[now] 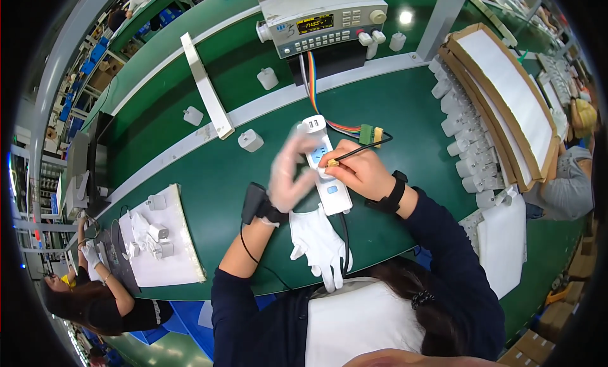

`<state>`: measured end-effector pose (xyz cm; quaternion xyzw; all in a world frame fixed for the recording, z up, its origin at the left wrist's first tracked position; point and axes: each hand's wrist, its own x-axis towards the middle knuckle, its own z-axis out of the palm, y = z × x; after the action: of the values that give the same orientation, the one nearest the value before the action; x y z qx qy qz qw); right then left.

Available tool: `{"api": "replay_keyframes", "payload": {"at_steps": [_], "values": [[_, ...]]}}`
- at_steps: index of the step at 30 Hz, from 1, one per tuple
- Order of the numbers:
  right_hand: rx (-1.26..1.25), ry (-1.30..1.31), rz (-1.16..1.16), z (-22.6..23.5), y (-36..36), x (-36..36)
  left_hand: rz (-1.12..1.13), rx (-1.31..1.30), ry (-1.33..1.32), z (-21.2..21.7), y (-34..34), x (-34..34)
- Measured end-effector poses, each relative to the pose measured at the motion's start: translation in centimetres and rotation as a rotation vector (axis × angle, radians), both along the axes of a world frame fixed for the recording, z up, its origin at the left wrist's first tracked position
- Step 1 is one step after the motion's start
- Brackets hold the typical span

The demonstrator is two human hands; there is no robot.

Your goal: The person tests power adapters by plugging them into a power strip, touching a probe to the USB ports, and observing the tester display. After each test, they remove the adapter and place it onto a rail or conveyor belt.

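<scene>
White power strip [327, 177] lies on the green table [405, 113]; gloved left hand [286, 174], blurred, fingers spread, touches it; right hand [358, 170] pinches a thin probe [361, 150].

Your left hand [286, 174] is motion-blurred, fingers indistinct. It hides part of the white power strip [326, 170]; your right hand [354, 170] covers the probe's grip.
</scene>
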<state>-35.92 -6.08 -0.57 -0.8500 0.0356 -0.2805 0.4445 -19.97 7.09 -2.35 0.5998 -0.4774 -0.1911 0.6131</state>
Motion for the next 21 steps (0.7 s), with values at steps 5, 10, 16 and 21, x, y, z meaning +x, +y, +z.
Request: {"api": "replay_keyframes", "payload": {"at_steps": [5,10,16,21], "values": [[0.025,-0.183,-0.083,2.2,-0.9,0.5,-0.198,0.080,-0.534,-0.9,-0.2,-0.6],[0.028,-0.133,-0.189,2.3,-3.6,5.1,-0.224,0.065,-0.459,-1.4,-0.7,-0.6],[-0.036,-0.006,-0.176,1.4,-3.9,6.2,-0.200,0.022,-0.222,-1.9,0.1,-0.6],[-0.051,-0.025,-0.154,0.9,-4.2,6.2,0.187,0.018,-0.204,2.8,-2.4,4.9]]}}
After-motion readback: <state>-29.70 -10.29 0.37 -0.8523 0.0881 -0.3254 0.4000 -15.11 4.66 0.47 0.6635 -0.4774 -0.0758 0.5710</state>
